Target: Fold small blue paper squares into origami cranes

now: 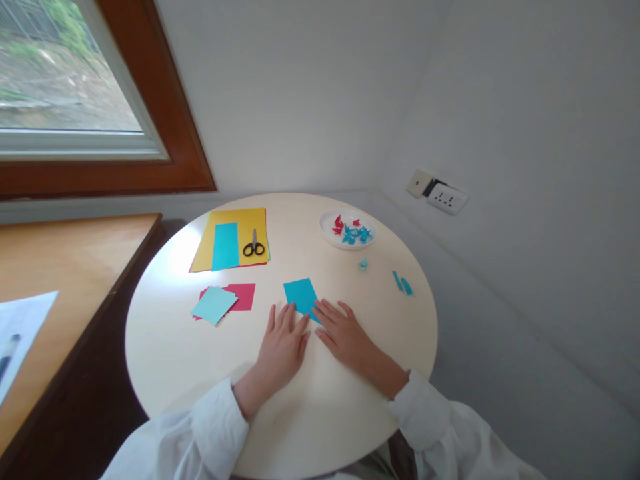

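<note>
Both hands lie flat on a round cream table. My left hand rests palm down with fingers stretched out, fingertips close to the near corner of a blue paper square. My right hand also lies flat, its fingertips touching the near edge of that blue square. Neither hand grips anything. White sleeves cover both forearms.
Yellow sheets carry a blue strip and black-handled scissors. A light blue piece lies over red paper. A white plate holds small folded red and blue shapes. Blue scraps lie right. A wooden desk stands left.
</note>
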